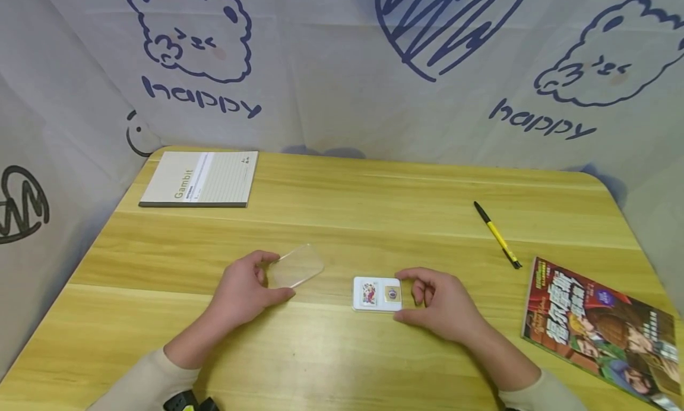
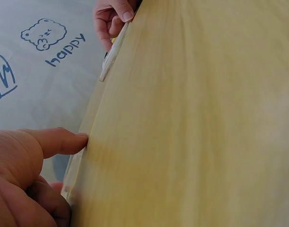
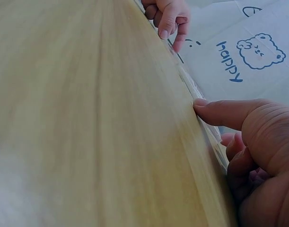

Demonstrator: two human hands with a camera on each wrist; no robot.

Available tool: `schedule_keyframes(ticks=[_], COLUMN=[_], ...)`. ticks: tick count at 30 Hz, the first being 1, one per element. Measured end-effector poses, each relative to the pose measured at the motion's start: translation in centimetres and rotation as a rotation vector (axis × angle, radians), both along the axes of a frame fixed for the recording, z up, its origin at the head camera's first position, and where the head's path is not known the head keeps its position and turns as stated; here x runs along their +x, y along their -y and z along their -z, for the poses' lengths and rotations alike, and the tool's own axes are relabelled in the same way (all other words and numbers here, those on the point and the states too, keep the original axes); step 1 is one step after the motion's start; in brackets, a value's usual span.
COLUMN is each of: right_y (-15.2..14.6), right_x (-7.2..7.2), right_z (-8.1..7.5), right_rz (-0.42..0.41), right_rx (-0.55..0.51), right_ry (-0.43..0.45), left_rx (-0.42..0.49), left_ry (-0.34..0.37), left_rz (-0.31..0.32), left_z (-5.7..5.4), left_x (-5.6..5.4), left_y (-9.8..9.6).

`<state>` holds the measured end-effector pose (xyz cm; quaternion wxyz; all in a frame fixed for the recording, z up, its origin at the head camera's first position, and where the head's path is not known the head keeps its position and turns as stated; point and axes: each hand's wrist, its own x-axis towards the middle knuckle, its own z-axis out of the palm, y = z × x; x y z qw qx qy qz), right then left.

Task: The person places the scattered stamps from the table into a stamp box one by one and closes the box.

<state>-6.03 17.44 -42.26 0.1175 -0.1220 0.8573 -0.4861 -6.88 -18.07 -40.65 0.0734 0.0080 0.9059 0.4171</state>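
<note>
My left hand (image 1: pixel 243 289) grips a clear plastic cover (image 1: pixel 299 265) by its left side, thumb at the near corner and index finger at the far one. In the left wrist view the thumb (image 2: pixel 64 142) meets the cover's edge, low at the tabletop. To the right lies a small white rectangular case (image 1: pixel 369 307) bearing a colourful picture (image 1: pixel 369 293) and a gold square (image 1: pixel 393 294) with a dark emblem. My right hand (image 1: pixel 443 301) holds this case at its right end between thumb and index finger, the other fingers curled in.
On the wooden table (image 1: pixel 320 363), a notebook (image 1: pixel 203 179) marked "Gambit" lies at the back left. A yellow and black pen (image 1: pixel 497 236) is at the right, with a comic-style magazine (image 1: pixel 598 334) nearer the right edge. A white cloth (image 1: pixel 320 90) with drawings hangs behind.
</note>
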Motion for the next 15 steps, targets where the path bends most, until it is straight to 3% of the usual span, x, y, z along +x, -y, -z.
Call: schedule_keyframes(ticks=[7,15], right_y=[-0.01,0.03], right_x=[-0.03,0.01], right_z=[0.09,0.08], right_rz=[-0.001,0.007], right_rx=[0.007,0.004], right_ry=[-0.015,-0.011], left_rx=[0.071,0.282], left_ry=[0.01,0.017], left_rz=[-0.03,-0.029], left_z=[0.09,0.58], left_x=[0.08,0.14], left_y=[-0.12,-0.93])
